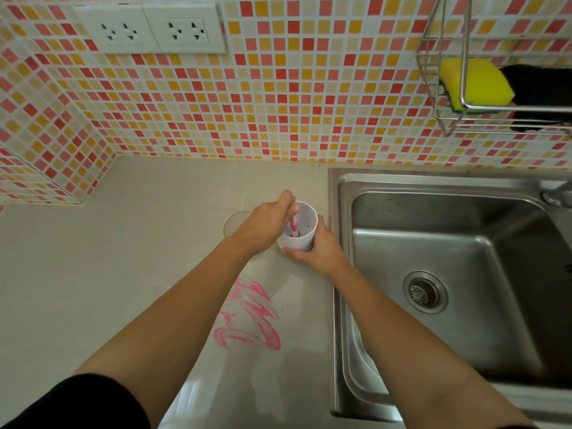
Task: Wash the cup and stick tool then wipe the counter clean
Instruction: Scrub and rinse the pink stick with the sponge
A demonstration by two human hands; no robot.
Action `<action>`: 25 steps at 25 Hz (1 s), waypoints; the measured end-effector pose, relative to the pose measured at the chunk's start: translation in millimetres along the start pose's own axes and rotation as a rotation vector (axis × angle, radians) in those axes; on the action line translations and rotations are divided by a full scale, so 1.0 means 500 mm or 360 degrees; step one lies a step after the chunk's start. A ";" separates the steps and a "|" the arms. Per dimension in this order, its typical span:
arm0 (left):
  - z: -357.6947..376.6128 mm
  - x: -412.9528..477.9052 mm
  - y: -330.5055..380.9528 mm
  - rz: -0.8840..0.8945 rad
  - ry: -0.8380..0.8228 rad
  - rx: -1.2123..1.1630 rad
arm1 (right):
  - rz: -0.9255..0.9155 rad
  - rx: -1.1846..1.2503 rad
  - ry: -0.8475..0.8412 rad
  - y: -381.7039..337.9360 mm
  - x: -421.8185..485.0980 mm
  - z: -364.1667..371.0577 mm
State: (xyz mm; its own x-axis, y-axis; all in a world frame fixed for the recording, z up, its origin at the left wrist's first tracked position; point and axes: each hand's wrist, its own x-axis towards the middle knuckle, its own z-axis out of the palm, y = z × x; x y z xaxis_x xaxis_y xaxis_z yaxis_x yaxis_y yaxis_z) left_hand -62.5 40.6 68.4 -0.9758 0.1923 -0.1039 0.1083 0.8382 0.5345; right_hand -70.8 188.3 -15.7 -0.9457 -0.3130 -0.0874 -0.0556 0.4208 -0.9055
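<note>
Cup (297, 241), white and upright, stands on the beige counter (123, 258) with its open mouth facing up, just beside the left rim of the steel sink (335, 274), which lies at three o'clock from it. The stick tool (294, 224), pink and white, stands inside the cup. Its long axis runs close to vertical, the lower end down at the dark-speckled bottom and the upper end leaning slightly toward twelve o'clock.

The left hand (266, 224) reaches in from eight o'clock, its fingers curled over the rim and pinching the top of the stick. The right hand (318, 249) comes from five o'clock and wraps the cup's outer wall, thumb across the near side.

A smear of pink streaks (250, 317) marks the counter at six o'clock from the cup, apart from it. A clear round glass piece (236, 221) sits at nine o'clock, partly hidden behind the left hand. On the mosaic tile wall (278, 88), a double socket plate (151, 29) is at eleven o'clock, and a wire rack (442, 125) at two o'clock holds a yellow sponge (476, 85).
</note>
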 end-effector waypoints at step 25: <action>-0.024 0.034 0.286 0.0135 0.0634 -0.0873 | 0.0291 -0.1247 0.0596 -0.348 0.091 -0.614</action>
State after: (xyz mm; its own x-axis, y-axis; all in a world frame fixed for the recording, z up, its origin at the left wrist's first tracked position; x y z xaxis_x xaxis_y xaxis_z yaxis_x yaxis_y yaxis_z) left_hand -66.0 157.8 153.1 -0.9751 -0.0447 0.2174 0.1779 0.4283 0.8859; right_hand -202.3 362.3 265.2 -0.9964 0.0575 0.0629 0.0333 0.9420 -0.3341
